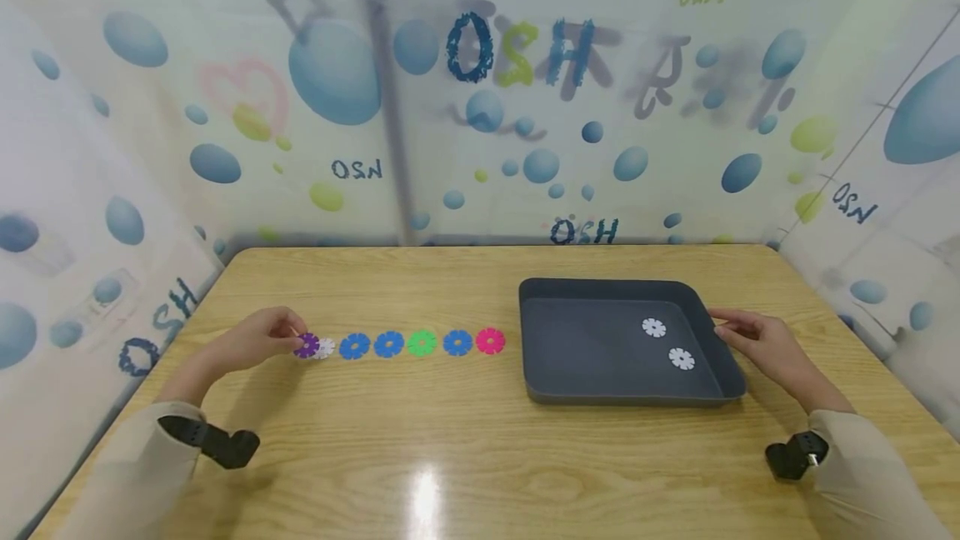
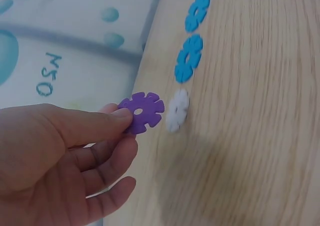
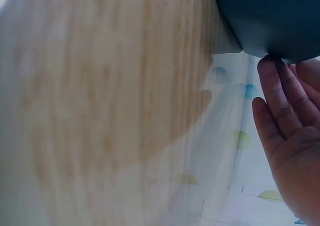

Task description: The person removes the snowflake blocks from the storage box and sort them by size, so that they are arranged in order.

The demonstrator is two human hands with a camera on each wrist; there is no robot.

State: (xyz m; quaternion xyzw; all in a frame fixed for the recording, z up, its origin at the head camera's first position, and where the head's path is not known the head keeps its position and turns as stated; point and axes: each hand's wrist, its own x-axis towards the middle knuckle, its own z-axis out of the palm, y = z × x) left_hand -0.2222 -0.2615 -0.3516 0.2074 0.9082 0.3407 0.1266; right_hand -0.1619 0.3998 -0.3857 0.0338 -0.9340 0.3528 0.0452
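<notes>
Between thumb and fingers my left hand (image 1: 258, 340) pinches a purple notched disc (image 2: 145, 113), held just above the table. Beside it a white disc (image 2: 178, 110) lies on the wood at the left end of a row. Rightward in the head view follow two blue discs (image 1: 355, 346) (image 1: 389, 344), a green one (image 1: 422, 342), another blue one (image 1: 457, 342) and a pink one (image 1: 491, 341). My right hand (image 1: 768, 352) touches the right wall of a dark grey tray (image 1: 600, 400), thumb at the rim, other fingers partly hidden. Inside lie two white discs (image 1: 654, 327) (image 1: 682, 358).
The wooden table (image 1: 360, 457) ends at a back edge against a patterned curtain (image 1: 480, 148), which also rises along both sides. The tray stands to the right of the row, close to the pink disc.
</notes>
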